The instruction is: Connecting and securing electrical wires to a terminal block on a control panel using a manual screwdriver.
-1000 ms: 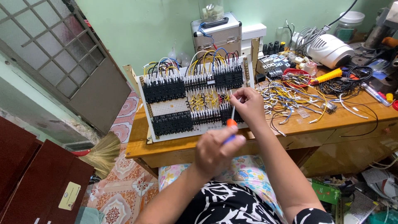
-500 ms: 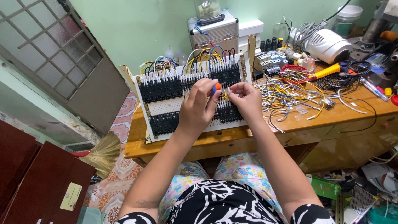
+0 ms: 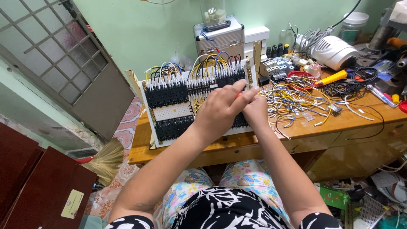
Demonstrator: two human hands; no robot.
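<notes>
Panel: white board with rows of black relay blocks and coloured wiring, propped tilted on the desk edge facing the person, so the terminals meet the hands head-on

Left hand: over the panel's right half, fingers curled narrow around an orange-handled screwdriver, only a sliver of handle showing; tip hidden, so its contact point cannot be told

Right hand: just right of the left hand, touching it, resting on the panel; likely steadying tool or wire; finger state cannot be told, mostly hidden

Loose wires: yellow, white and blue cut lengths heaped right of the panel, within easy reach

Metal case: behind the panel, against the wall, clear jar on top

White box: right of the case

White appliance: far right of the panel, behind the wires

Yellow tool: beyond the wires

Label: pale tag on red cabinet, low left of the panel

Broom: below the panel's left corner, on the floor
</notes>
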